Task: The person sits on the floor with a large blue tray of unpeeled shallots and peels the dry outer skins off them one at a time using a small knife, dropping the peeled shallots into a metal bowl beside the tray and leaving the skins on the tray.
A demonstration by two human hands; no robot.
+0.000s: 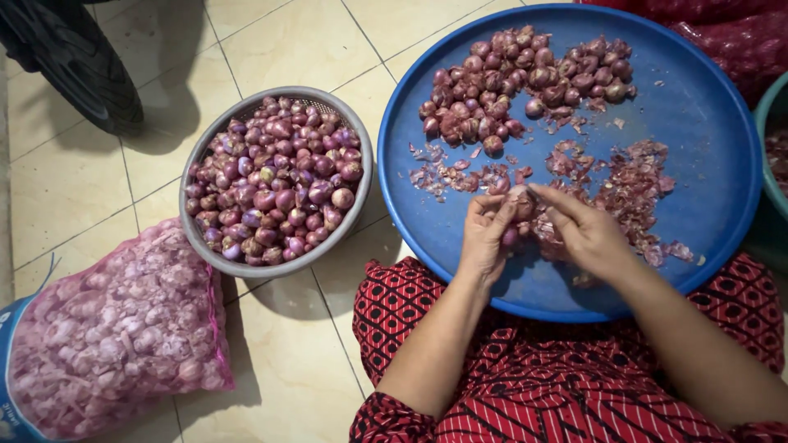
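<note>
My left hand [486,234] and my right hand [581,231] meet over the near part of a big round blue tray [706,123] resting on my lap. Both pinch one small shallot [519,203] between the fingertips; its skin looks partly loose. A heap of unpeeled shallots [517,78] lies at the tray's far side. Dry reddish peels [624,184] are scattered around and beyond my hands.
A metal colander [215,246] full of shiny peeled shallots stands on the tiled floor to the left. A mesh sack of shallots [115,336] lies at the lower left. A dark tyre [74,57] is at the top left; red sacks [730,37] and a teal basin rim [770,131] are on the right.
</note>
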